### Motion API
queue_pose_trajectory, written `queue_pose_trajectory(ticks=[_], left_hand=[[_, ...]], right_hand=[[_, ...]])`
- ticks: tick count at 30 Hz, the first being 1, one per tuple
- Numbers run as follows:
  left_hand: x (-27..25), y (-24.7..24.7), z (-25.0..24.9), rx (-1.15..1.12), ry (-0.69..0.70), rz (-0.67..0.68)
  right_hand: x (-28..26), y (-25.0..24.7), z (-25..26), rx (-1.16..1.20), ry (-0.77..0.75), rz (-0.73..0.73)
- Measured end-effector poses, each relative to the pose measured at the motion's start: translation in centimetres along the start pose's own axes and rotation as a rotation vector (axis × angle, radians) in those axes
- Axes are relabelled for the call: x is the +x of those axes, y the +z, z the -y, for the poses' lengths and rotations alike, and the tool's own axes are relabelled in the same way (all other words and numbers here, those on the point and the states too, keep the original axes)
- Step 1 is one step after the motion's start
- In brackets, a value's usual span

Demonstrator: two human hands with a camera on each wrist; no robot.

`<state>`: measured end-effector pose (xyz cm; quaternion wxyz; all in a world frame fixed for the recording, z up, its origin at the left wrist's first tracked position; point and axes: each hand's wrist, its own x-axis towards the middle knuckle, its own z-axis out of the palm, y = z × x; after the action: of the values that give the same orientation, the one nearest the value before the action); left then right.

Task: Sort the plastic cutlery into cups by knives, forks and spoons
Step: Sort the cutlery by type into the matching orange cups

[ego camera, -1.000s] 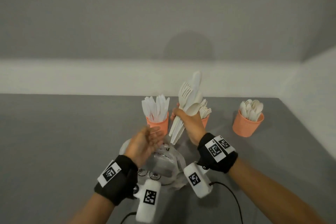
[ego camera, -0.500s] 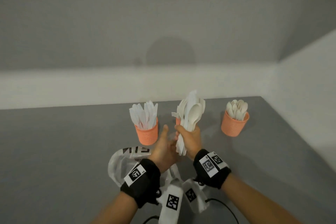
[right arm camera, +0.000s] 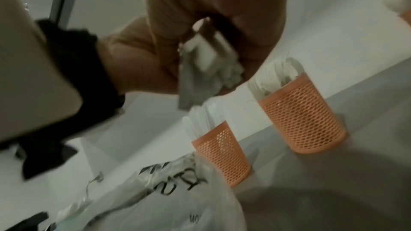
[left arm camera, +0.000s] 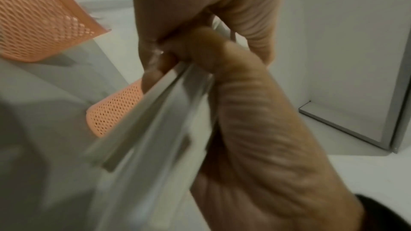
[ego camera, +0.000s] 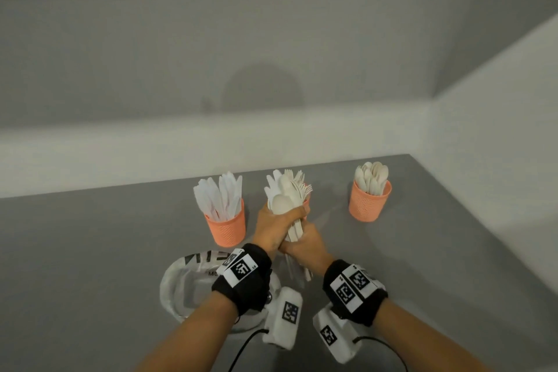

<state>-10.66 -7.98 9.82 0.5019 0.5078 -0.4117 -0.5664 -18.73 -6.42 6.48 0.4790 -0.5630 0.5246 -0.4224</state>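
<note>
A bundle of mixed white plastic cutlery (ego camera: 288, 199) stands upright over the table, held by both hands. My left hand (ego camera: 279, 220) wraps around its upper part, just under the spoon bowls and fork tines. My right hand (ego camera: 303, 246) grips the handles (left arm camera: 155, 120) lower down, touching the left hand. Three orange mesh cups stand in a row behind: the knife cup (ego camera: 226, 228) on the left and the spoon cup (ego camera: 370, 204) on the right. The fork cup (right arm camera: 300, 115) in the middle is mostly hidden by the bundle in the head view.
A crumpled clear plastic bag (ego camera: 187, 281) with black print lies on the grey table (ego camera: 90, 251) under my left wrist. White walls close the table at the back and right. Cables trail from the wrist cameras toward me.
My left hand, open beside the bundle before, has come in and closed around it. The bundle has dropped lower and stands in front of the middle cup.
</note>
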Motion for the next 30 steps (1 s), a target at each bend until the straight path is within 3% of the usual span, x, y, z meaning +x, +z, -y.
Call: queue_pose_trajectory(ticks=[4, 10, 14, 21, 25, 28, 30], left_hand=[[0.2, 0.2, 0.2, -0.028, -0.049, 0.104], [-0.1, 0.7, 0.1, 0.041, -0.096, 0.188], [0.2, 0.5, -0.1, 0.041, -0.117, 0.287], [-1.1, -2.2, 1.5, 0.002, -0.371, 0.269], [-2.2, -2.8, 3.7, -0.092, -0.646, 0.321], [-2.5, -2.0, 3.8, -0.189, -0.704, 0.342], [-2.1, -1.1, 2.7, -0.270, -0.667, 0.351]], right_hand=[[-0.2, -2.2, 1.1, 0.257, 0.122, 0.246], [-0.5, -2.7, 1.1, 0.442, 0.398, 0.366], [-0.2, -2.6, 0.6, 0.500, 0.407, 0.255], [1.5, -4.8, 0.4, 0.740, 0.251, -0.050], [1.8, -5.4, 1.7, 0.690, 0.110, -0.169], [1.5, -5.1, 2.4, 0.630, 0.044, -0.206], [0.9, -4.3, 2.7, 0.564, 0.029, -0.227]])
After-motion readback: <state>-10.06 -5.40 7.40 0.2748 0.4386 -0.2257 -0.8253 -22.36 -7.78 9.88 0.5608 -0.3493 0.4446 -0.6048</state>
